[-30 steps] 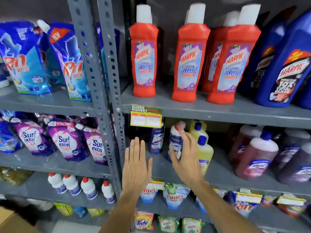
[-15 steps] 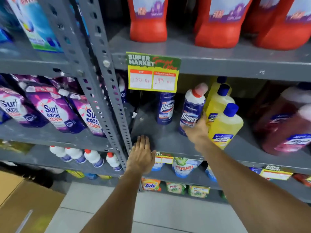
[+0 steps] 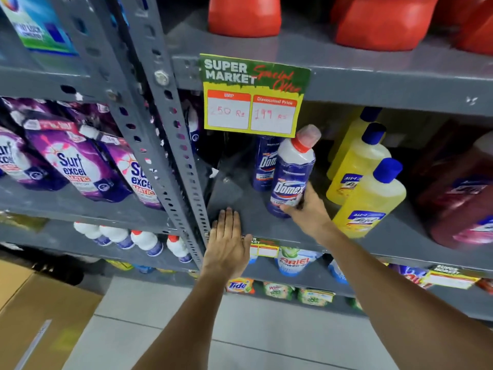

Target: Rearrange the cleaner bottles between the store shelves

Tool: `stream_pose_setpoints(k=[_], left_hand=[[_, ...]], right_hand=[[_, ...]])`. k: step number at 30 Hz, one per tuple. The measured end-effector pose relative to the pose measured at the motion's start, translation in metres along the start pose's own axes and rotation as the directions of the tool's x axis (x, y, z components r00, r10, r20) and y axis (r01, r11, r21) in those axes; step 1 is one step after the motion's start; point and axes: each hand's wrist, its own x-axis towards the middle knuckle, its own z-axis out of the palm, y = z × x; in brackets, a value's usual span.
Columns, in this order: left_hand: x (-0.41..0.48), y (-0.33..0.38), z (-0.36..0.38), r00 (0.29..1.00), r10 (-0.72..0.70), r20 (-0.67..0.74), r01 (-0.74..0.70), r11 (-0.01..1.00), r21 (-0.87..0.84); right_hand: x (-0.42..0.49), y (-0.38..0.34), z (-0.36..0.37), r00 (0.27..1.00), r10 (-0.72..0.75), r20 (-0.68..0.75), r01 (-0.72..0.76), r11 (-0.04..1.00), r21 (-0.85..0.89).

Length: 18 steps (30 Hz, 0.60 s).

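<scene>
My right hand (image 3: 309,212) grips the lower part of a blue Domex bottle (image 3: 292,172) with a white shoulder and red collar, tilted to the right on the grey middle shelf (image 3: 240,201). A second Domex bottle (image 3: 264,162) stands upright just behind it, half hidden by the price tag. My left hand (image 3: 226,241) lies flat, fingers together, on the shelf's front edge to the left of the bottles. Yellow cleaner bottles (image 3: 370,196) with blue caps stand in a row right of my right hand. Red cleaner bottles (image 3: 245,14) stand on the shelf above.
A green and yellow price tag (image 3: 253,94) hangs from the upper shelf edge. A perforated grey upright (image 3: 170,145) divides the bays; purple Surf Excel pouches (image 3: 72,164) fill the left bay. Dark red bottles (image 3: 458,193) sit far right. A cardboard box (image 3: 34,319) stands on the floor.
My view has dropped and closed in on the middle shelf. My right hand slid from the bottle's top to its base and tilted it. My left hand settled flat on the shelf edge.
</scene>
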Motion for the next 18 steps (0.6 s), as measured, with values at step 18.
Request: stream_pose_setpoints(k=[18], left_hand=[[0.003,-0.001,0.005,1.0,0.005,-0.018,-0.006,0.998,-0.062]], right_hand=[[-0.003,-0.008,0.029,0.99,-0.053,0.129,0.058,0.997,-0.04]])
